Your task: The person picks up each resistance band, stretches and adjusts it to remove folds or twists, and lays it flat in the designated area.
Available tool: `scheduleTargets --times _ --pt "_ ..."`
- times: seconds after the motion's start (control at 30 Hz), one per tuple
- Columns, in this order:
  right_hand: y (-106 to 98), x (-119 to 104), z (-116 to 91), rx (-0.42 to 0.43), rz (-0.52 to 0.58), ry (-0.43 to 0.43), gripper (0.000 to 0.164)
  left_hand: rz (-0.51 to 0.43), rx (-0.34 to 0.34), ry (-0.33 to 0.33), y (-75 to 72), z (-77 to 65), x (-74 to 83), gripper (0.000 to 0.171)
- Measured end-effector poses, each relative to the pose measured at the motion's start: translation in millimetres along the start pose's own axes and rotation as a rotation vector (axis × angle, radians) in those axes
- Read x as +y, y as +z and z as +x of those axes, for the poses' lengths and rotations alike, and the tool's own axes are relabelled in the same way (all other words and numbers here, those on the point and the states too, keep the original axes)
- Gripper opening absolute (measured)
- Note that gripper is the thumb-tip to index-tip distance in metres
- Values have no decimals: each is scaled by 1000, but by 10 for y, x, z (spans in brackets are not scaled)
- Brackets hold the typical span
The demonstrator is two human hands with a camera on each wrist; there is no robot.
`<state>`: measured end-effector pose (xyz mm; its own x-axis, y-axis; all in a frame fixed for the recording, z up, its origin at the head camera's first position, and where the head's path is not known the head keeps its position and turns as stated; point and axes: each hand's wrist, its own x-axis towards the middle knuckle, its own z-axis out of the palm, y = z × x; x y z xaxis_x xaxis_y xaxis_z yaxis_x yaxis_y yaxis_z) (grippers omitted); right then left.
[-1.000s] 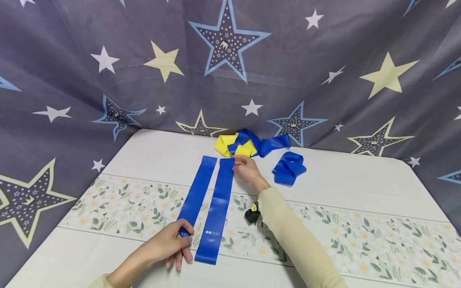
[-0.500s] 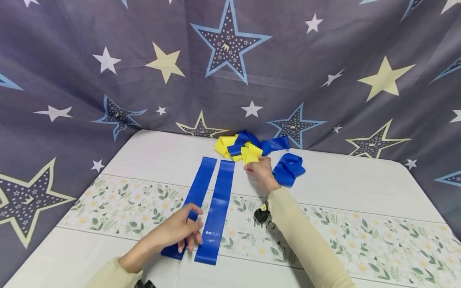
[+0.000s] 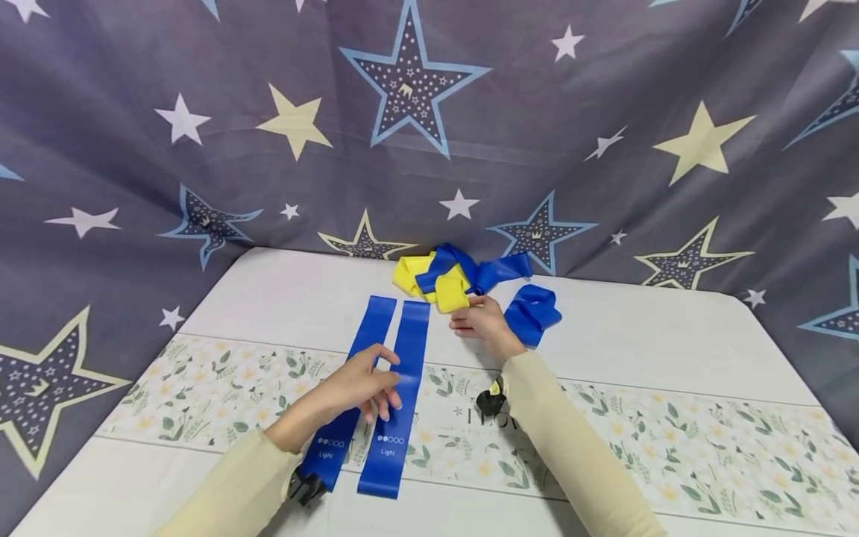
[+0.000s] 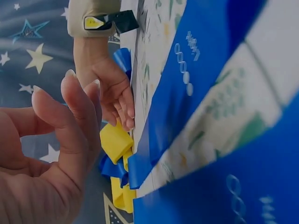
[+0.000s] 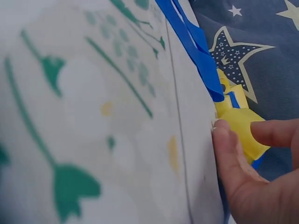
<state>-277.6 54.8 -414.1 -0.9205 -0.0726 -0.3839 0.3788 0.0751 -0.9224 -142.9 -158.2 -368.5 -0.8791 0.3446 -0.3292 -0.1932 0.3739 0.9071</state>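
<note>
Two flat blue resistance bands printed "Light" lie side by side in the head view, the left band [image 3: 327,440] partly hidden by my left hand and wrist. My left hand [image 3: 365,382] hovers over them, fingers loosely bent, holding nothing; in the left wrist view its fingers [image 4: 70,112] stand apart from the bands. Reaching toward the back, my right hand [image 3: 485,326] is right at the near end of a yellow band [image 3: 452,293]. In the right wrist view, the yellow loop shows between its spread thumb and fingers [image 5: 229,149].
A tangled blue band [image 3: 503,272] lies with the yellow at the table's back edge. Another bunched blue band [image 3: 533,313] sits right of my right hand. A floral strip [image 3: 671,440] crosses the white table [image 3: 644,335]; a star-patterned cloth [image 3: 570,112] hangs behind.
My right hand has left the far end of the right blue band and moved right to the yellow band, whose loop has shifted. My left hand has lifted off the left band and moved forward.
</note>
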Motion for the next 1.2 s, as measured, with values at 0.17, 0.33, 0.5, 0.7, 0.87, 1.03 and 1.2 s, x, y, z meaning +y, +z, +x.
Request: scheduleTargets --times 0.17,0.33,0.5,0.7,0.87,1.03,1.2 --pt "-109 17 -83 -18 -25 -24 50 21 13 18 60 162 73 36" --pt "-256 6 -219 12 -83 -61 47 27 15 27 134 335 148 35" --pt "-461 -3 -348 99 -170 -175 41 39 23 8 248 471 229 34" --pt "-881 3 -379 257 -373 -226 37 31 3 13 388 651 302 32" --pt "-1118 48 -318 313 -497 -169 41 14 15 -3 457 785 326 33" --pt "-1265 73 -275 305 -567 -88 33 -1 17 -2 543 900 348 33" --pt "-1317 61 -249 256 -559 -47 24 -11 6 17 632 970 347 31"
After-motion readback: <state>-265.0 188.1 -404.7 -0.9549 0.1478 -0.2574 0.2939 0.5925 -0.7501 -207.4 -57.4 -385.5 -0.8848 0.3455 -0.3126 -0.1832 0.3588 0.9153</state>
